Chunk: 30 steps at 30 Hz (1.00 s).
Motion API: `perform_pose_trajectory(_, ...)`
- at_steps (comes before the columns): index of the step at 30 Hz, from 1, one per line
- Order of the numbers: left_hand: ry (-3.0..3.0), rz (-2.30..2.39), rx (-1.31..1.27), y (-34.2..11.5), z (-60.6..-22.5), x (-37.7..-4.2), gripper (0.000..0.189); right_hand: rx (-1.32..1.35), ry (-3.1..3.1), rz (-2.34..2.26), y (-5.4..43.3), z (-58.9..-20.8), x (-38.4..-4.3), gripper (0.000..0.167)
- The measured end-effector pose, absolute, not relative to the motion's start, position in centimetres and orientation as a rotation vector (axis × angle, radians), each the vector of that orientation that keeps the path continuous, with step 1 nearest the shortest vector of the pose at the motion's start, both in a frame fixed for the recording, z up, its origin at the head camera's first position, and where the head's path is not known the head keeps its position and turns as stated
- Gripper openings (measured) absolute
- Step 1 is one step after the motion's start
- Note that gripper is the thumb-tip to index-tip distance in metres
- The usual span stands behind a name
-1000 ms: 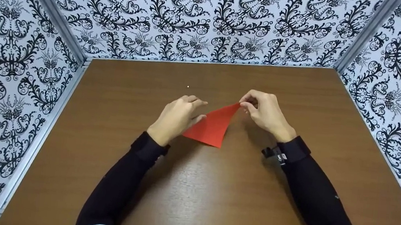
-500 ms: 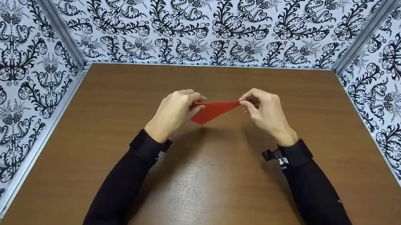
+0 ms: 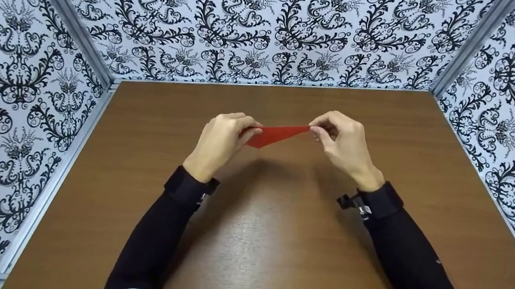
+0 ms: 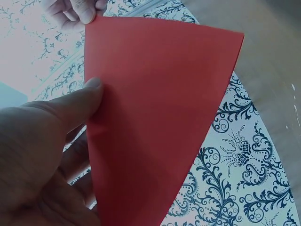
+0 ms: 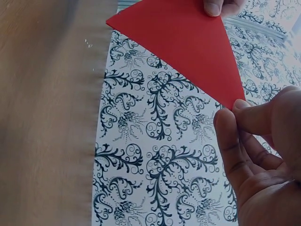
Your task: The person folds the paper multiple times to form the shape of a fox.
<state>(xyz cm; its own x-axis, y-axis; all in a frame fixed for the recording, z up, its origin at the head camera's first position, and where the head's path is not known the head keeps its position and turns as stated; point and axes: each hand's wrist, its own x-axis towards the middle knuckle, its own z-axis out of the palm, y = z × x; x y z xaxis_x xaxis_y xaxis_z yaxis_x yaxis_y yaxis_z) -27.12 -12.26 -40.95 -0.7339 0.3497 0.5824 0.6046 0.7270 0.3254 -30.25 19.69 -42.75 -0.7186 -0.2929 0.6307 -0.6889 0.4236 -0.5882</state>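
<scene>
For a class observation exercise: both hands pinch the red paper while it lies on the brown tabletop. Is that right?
Not quite: the red paper does not lie on the brown tabletop; the head view shows it held up above. The left hand and right hand do both pinch it.

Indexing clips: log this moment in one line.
left hand: pinches red sheet at edge | right hand: pinches its corner | state: raised above table
</scene>
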Motion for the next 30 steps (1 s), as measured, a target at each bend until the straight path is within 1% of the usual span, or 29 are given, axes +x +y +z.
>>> perform_pose_trajectory(7, -2.414, -0.679, -0.733, -12.1, -41.0, -26.9, 0.016, 0.825, -2.223, 1.067, 19.6, -42.3, -29.8, 0.006)
perform_pose_trajectory(11, -2.411, -0.666, -0.738, -11.9, -41.0, -26.5, 0.016, 0.851, -2.193, 0.964, 19.3, -41.8, -29.4, 0.014)
perform_pose_trajectory(16, -2.424, -0.643, -0.742, -11.6, -41.0, -25.9, 0.015, 0.889, -2.195, 0.866, 18.7, -41.3, -28.5, 0.027)
perform_pose_trajectory(20, -2.434, -0.611, -0.757, -11.0, -41.0, -25.4, 0.015, 0.95, -2.194, 0.794, 17.8, -41.0, -27.6, 0.032)
perform_pose_trajectory(25, -2.424, -0.571, -0.804, -10.3, -41.1, -25.0, 0.014, 1.076, -2.158, 0.747, 16.7, -41.1, -26.9, 0.033)
perform_pose_trajectory(30, -2.409, -0.548, -0.841, -9.7, -41.1, -24.8, 0.012, 1.179, -2.118, 0.723, 15.7, -41.7, -26.7, 0.029)
